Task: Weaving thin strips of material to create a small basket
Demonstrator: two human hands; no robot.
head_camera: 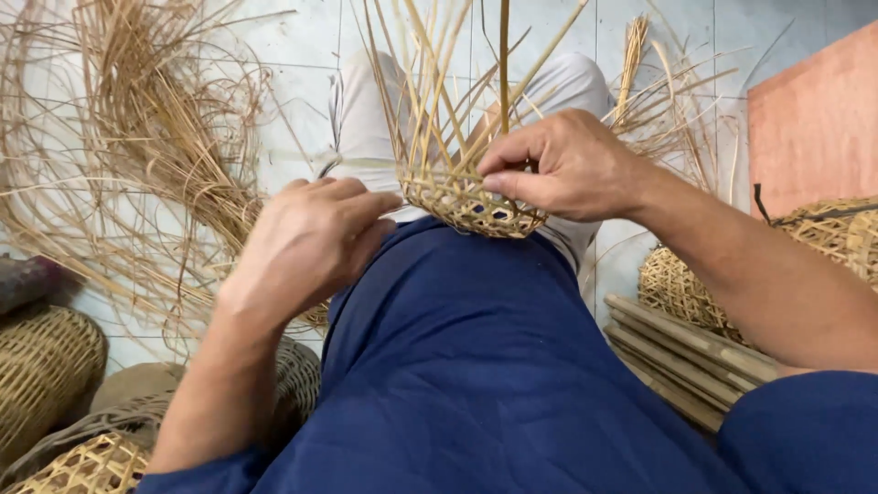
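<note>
A small half-woven bamboo basket (468,206) rests on my lap, its open-weave base toward me and long loose strips (430,82) fanning upward. My right hand (562,165) pinches a strip at the basket's rim on the right side, thumb and forefinger closed on it. My left hand (306,242) is at the basket's left edge, fingers curled together with their tips touching the weave. My blue shirt (457,366) fills the lower middle and my pale trousers (366,110) show beyond the basket.
A big loose pile of bamboo strips (146,137) lies on the tiled floor at left. Woven baskets stand at lower left (46,366) and at right (837,229). Bamboo slats (686,357) are stacked at lower right, beside an orange board (814,119).
</note>
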